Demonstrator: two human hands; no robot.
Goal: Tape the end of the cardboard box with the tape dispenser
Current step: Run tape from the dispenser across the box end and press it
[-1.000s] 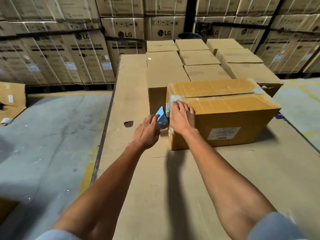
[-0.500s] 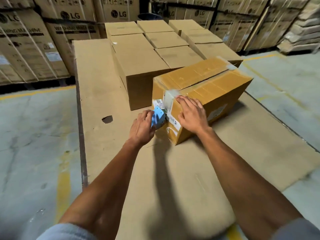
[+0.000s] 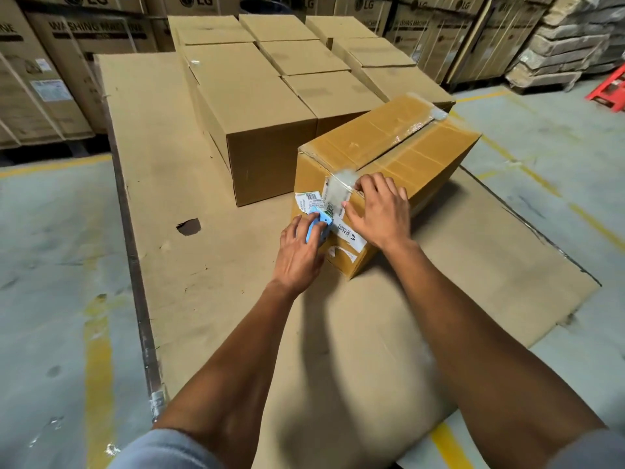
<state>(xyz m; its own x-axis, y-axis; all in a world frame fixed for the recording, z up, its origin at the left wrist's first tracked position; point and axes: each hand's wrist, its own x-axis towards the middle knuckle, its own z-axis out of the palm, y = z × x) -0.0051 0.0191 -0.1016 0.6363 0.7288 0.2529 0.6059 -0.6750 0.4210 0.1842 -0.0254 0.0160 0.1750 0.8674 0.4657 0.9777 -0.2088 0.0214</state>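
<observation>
A brown cardboard box (image 3: 412,154) stands on a flat cardboard sheet (image 3: 209,252), its near end turned toward me, with a taped seam along its top. Clear tape (image 3: 338,187) runs from the top edge down over that end, across white labels. My left hand (image 3: 299,253) grips a small blue tape dispenser (image 3: 318,225) held against the lower part of the end face. My right hand (image 3: 378,208) lies on the box's near top corner, fingers pressing the tape at the edge.
Several closed plain boxes (image 3: 257,106) stand in rows just behind and left of the taped box. Big printed cartons (image 3: 67,62) line the back wall. Concrete floor with yellow lines (image 3: 98,363) flanks the sheet; a red pallet (image 3: 608,89) sits far right.
The box end has swung further toward me as my view shifted right. My left hand has drawn the dispenser down the end face, and more tape now shows on it.
</observation>
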